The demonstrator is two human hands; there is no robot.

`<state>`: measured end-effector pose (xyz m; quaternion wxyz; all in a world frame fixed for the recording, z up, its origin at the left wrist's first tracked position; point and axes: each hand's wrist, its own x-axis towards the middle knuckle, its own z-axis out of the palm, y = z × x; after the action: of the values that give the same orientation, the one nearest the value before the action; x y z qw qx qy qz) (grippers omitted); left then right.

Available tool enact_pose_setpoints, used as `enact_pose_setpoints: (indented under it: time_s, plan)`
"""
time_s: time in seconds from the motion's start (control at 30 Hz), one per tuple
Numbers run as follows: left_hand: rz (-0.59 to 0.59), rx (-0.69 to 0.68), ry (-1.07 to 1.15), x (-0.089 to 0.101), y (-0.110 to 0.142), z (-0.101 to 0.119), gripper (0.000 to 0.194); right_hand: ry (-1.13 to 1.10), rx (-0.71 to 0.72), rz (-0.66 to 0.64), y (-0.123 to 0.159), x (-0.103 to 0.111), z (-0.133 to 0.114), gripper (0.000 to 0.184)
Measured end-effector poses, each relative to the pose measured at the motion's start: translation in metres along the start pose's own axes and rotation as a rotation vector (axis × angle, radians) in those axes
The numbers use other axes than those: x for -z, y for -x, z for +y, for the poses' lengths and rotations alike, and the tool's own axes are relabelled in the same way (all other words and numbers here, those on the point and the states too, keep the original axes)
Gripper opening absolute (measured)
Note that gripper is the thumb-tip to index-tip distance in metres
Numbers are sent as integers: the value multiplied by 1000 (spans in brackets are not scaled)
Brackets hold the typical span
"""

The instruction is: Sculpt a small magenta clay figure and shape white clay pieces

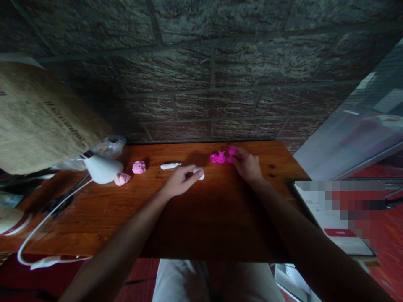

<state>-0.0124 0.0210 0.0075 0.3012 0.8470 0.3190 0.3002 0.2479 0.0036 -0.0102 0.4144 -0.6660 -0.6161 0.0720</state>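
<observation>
My left hand (180, 180) is closed around a small white rounded lump (199, 173), held between thumb and fingers over the table. Left of that hand lies a white elongated piece (170, 166), close to the knuckles. My right hand (248, 165) pinches a small bright pink round piece (232, 151) near the table's back edge. Just left of it stand other bright pink shaped pieces, among them a figure with pointed tips (221, 157) and a round, patterned one (214, 158). Their exact kind is too small to make out.
Two pale pink crumpled lumps (139, 167) lie on the wooden table (201, 218) at left, beside a white lamp base (102, 167) with a newsprint-patterned shade (47, 117). Its white cable (53, 209) crosses the left side. A tablet-like screen (321, 218) lies at right. Behind rises a stone-patterned wall (189, 71).
</observation>
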Motion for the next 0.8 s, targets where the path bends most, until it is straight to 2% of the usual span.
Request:
enact_pose_setpoints:
  time_s: [0.2,0.3,0.57,0.73,0.8]
  plan:
    - [3,-2,-6,0,0,0,35,-71,-55,4,0,0,1,73]
    - [4,-4,-2,0,0,0,34,-105,-95,4,-1,-1,4,79]
    - [7,-8,-10,1,0,-1,36,-173,-123,-64,-5,-3,18,68]
    - [5,-3,-23,0,0,-2,37,-170,-130,-24,-4,-3,15,61]
    - [5,2,-17,0,0,-2,37,-151,-153,3,-3,-4,11,53]
